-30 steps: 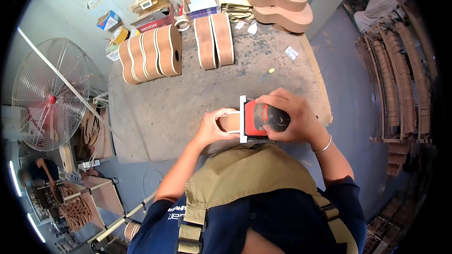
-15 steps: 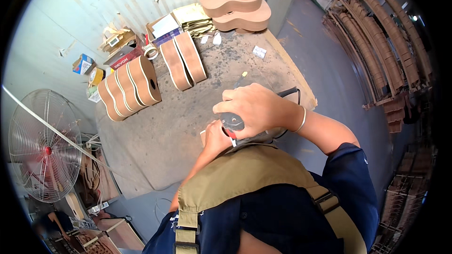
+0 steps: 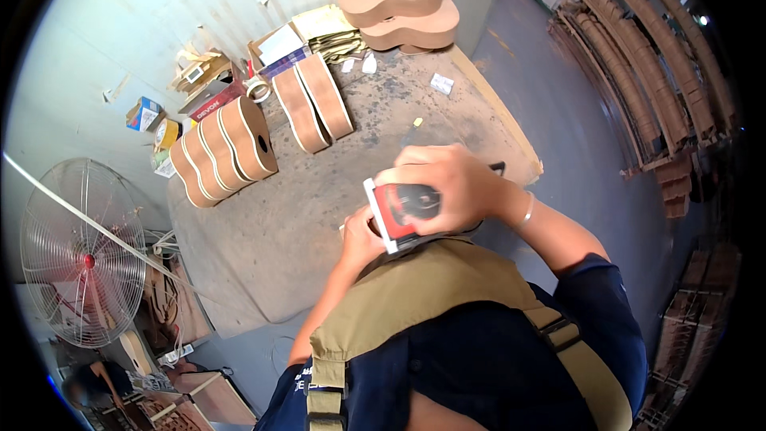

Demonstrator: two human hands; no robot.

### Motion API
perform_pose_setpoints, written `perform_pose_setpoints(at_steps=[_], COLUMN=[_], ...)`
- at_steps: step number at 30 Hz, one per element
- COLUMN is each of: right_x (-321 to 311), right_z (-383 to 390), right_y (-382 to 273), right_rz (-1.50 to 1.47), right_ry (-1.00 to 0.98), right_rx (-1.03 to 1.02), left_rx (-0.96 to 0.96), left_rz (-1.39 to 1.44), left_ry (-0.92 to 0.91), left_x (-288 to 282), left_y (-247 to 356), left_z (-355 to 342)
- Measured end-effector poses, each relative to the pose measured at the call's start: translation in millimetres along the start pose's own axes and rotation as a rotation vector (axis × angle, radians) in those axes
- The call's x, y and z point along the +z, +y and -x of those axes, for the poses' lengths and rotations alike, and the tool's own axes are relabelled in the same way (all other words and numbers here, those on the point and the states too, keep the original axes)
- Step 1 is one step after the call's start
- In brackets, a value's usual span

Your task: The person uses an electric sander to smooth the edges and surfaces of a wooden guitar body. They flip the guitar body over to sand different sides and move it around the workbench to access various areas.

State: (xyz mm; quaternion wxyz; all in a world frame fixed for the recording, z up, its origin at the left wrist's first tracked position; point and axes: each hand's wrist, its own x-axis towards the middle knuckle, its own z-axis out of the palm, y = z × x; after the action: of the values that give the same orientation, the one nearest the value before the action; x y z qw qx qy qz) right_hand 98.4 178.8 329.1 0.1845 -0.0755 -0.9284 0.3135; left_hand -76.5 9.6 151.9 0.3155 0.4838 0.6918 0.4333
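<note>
From my station I see smooth plastic on the red-and-black rounded power tool (image 3: 399, 211), centre; matt wood on the brown wavy-sided guitar bodies (image 3: 225, 152), upper left; dull cloth on the khaki apron (image 3: 423, 287), lower centre.

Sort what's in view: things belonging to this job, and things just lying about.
In the job:
red-and-black power tool, in the right hand
wooden piece, mostly hidden, in the left hand
likely the row of curved wooden bodies

Lying about:
yellow tape roll
blue-and-white box
flat white slip
</note>
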Motion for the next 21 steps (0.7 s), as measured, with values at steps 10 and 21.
perform_pose_setpoints(at_steps=[10, 21], right_x=[10.2, 17.6], right_z=[40.5, 3.8], right_y=[26.3, 0.0], right_rz=[-0.105, -0.121], right_ry=[0.165, 0.053], right_rx=[0.099, 0.010], left_rx=[-0.044, -0.008], left_rz=[0.289, 0.057], left_ry=[-0.016, 0.001], left_x=[-46.0, -56.1], left_y=[-35.6, -35.0], left_z=[28.5, 22.7])
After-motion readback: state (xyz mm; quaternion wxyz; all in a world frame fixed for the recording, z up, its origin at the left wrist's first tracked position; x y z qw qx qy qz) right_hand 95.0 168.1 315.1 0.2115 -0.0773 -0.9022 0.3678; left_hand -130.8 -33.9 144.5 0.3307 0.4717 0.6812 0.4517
